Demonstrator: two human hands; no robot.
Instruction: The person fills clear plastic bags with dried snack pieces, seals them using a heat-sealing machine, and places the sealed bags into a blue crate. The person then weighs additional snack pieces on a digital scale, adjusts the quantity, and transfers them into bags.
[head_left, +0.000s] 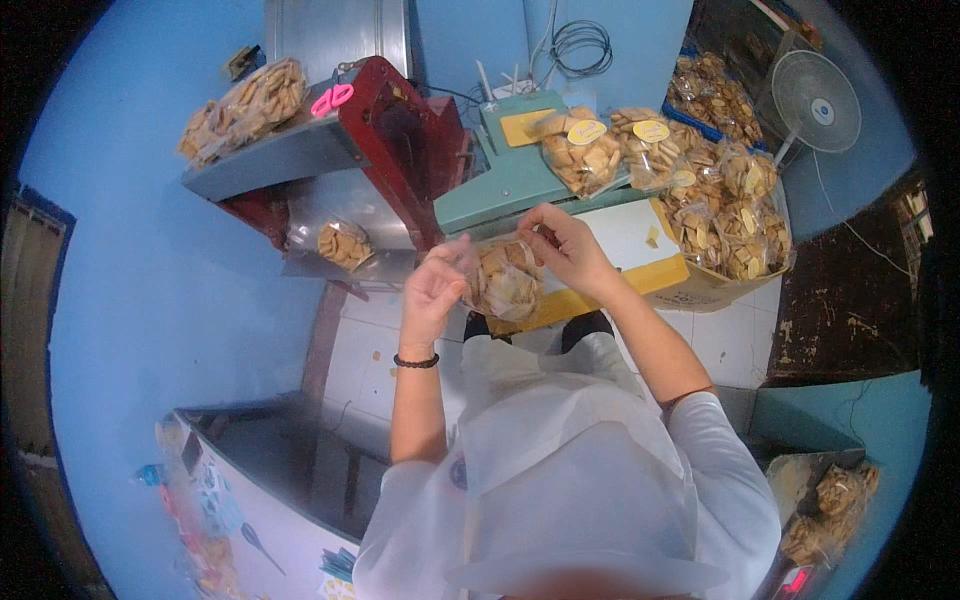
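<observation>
Between my hands, in front of my body, hangs a clear plastic bag of flat brown crackers or biscuits (504, 279). My left hand (439, 289) pinches the bag's upper left edge, with a dark braided bracelet at the wrist. At the bag's upper right edge, my right hand (561, 247) has its fingertips closed on the plastic. Just beyond my hands stands a green sealing machine (499, 184), with filled bags bearing yellow oval labels (581, 161) resting on it. Below it is a white and yellow board or box (630, 240).
At the left, a red and metal machine (397, 127) carries filled bags (262, 101) and pink-handled scissors (331, 99); another bag (345, 245) lies on its lower shelf. A large carton (697, 296) full of labelled bags stands right, near a fan (816, 101). A white-edged table (277, 517) stands lower left.
</observation>
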